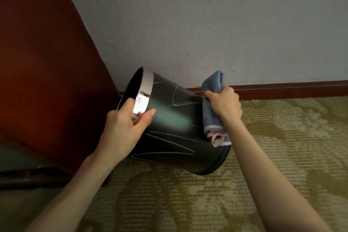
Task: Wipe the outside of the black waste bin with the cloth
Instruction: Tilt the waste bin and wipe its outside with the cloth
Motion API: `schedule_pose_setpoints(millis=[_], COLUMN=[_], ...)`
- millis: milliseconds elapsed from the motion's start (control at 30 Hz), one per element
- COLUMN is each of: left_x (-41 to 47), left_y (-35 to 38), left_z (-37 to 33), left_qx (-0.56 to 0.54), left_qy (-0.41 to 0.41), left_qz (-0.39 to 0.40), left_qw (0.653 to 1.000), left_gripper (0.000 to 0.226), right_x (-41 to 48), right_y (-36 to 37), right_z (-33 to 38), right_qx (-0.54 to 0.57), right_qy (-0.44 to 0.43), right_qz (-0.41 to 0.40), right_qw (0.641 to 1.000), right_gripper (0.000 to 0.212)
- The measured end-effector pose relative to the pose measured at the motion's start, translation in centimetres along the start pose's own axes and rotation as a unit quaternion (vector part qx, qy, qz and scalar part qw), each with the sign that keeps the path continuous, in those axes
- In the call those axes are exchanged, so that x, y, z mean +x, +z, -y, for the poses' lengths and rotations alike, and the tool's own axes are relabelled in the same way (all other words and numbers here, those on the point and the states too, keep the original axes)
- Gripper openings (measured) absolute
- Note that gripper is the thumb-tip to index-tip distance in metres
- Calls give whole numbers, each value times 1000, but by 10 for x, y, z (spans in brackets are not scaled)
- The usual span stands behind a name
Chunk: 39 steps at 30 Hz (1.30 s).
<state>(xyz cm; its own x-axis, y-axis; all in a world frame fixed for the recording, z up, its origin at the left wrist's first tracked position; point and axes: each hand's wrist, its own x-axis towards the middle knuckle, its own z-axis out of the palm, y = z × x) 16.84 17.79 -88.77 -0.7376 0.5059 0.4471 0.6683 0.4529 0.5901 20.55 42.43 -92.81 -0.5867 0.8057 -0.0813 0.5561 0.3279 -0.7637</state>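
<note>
Pressing cloth (212, 107) against tilted bin (175, 132)

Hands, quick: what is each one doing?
Left hand: closed on the bin rim.
Right hand: closed on the cloth.

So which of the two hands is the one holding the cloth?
The right hand: it grips the blue cloth against the black waste bin near its base. The left hand has no cloth; it grips the bin's silver rim.

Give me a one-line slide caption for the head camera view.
Left hand tilts black waste bin by its rim; right hand presses blue cloth against it.
</note>
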Motion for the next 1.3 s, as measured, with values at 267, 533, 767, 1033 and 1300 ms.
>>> schedule_pose_setpoints(millis=[267, 533, 767, 1033, 1300], left_x=[-1, 22, 35, 26, 17], left_y=[5, 19, 19, 11, 6], left_z=[-6, -13, -16, -11, -7], left_qx=[-14, 36, 74, 42, 12], left_qy=[23, -3, -7, 4, -18], left_qz=[-4, -13, -11, -16, 3], left_qw=[1000, 999, 997, 999, 1000], left_gripper=[32, 35, 44, 44, 40], right_x=[27, -19, -97, -93, -34], right_y=[-1, -1, 21, 20, 5], right_z=[2, 7, 2, 3, 30], right_qx=[-28, 48, 179, 174, 75], right_qy=[31, 1, -76, -104, -70], right_qz=[48, -74, -191, -145, -42], right_qw=[998, 996, 962, 968, 994], right_gripper=[47, 31, 25, 32, 28])
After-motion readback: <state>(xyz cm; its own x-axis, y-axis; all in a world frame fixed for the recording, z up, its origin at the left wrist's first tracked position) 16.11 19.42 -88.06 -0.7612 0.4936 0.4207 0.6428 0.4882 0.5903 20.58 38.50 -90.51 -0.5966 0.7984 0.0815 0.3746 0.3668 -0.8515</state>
